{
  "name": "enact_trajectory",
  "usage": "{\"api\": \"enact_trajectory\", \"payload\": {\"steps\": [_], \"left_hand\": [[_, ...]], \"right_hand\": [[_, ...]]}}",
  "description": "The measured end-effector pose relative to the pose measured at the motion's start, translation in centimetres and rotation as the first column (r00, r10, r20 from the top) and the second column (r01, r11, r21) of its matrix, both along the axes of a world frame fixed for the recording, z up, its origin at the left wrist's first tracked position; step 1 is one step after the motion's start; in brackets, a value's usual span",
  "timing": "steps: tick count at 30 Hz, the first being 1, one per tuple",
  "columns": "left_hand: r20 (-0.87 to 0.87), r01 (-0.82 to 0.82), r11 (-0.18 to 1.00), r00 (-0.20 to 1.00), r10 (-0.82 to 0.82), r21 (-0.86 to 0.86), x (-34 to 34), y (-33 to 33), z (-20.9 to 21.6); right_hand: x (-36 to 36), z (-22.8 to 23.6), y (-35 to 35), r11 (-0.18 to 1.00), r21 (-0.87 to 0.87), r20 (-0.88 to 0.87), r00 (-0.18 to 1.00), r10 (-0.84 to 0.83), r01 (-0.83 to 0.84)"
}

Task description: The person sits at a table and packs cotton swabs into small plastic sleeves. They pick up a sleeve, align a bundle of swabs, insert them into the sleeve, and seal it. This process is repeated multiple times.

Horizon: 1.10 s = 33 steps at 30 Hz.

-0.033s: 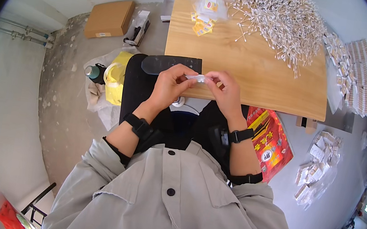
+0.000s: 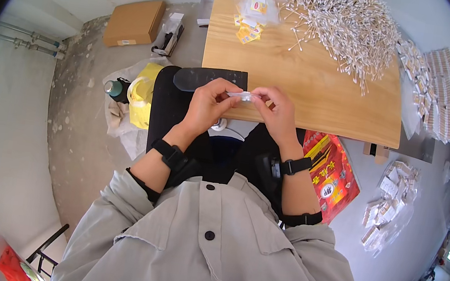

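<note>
Over the near edge of the wooden table (image 2: 321, 111), a small transparent plastic bag (image 2: 246, 96) is stretched between my two hands. My left hand (image 2: 207, 103) pinches one end of it between thumb and fingers. The other end is pinched by my right hand (image 2: 276, 113). What, if anything, lies inside the bag is too small to tell. Farther off on the tabletop, a large loose heap of cotton swabs (image 2: 341, 27) spreads at the back right. To its left lie small yellow-and-white cards (image 2: 247, 33), next to thin transparent plastic bags (image 2: 266, 13).
Bundled swab packs (image 2: 444, 94) are stacked right of the table; more packs fill a transparent bag (image 2: 392, 198) below. A red printed sack (image 2: 332, 176) sits by my right forearm. At left are a cardboard box (image 2: 133, 23), a yellow bag (image 2: 142, 94) and a bottle (image 2: 112, 88).
</note>
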<state>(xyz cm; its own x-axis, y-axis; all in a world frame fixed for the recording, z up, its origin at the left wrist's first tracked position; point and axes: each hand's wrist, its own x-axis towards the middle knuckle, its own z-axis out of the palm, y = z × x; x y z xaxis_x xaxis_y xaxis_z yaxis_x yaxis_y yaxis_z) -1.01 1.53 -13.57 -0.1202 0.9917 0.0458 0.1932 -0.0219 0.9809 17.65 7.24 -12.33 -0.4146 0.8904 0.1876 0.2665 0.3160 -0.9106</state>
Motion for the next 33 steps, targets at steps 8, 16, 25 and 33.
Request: {"api": "enact_trajectory", "payload": {"steps": [8, 16, 25, 33], "left_hand": [[0.083, 0.016, 0.999, 0.996, -0.013, -0.033, -0.1, -0.3, 0.2], [-0.009, 0.020, 0.998, 1.000, -0.019, 0.063, -0.3, -0.3, 0.3], [-0.189, 0.033, 0.993, 0.982, -0.012, 0.110, 0.2, -0.3, 1.3], [-0.021, 0.046, 0.992, 0.999, -0.048, -0.117, 0.2, 0.1, 0.9]], "right_hand": [[0.0, 0.2, -0.2, 0.993, -0.116, -0.046, 0.999, 0.029, -0.034], [0.2, -0.3, -0.2, 0.994, -0.097, -0.078, 0.996, 0.050, -0.057], [-0.4, 0.4, -0.4, 0.996, 0.077, 0.031, 0.999, 0.036, -0.038], [-1.4, 0.3, -1.0, 0.913, -0.394, -0.213, 0.977, 0.016, -0.101]]}}
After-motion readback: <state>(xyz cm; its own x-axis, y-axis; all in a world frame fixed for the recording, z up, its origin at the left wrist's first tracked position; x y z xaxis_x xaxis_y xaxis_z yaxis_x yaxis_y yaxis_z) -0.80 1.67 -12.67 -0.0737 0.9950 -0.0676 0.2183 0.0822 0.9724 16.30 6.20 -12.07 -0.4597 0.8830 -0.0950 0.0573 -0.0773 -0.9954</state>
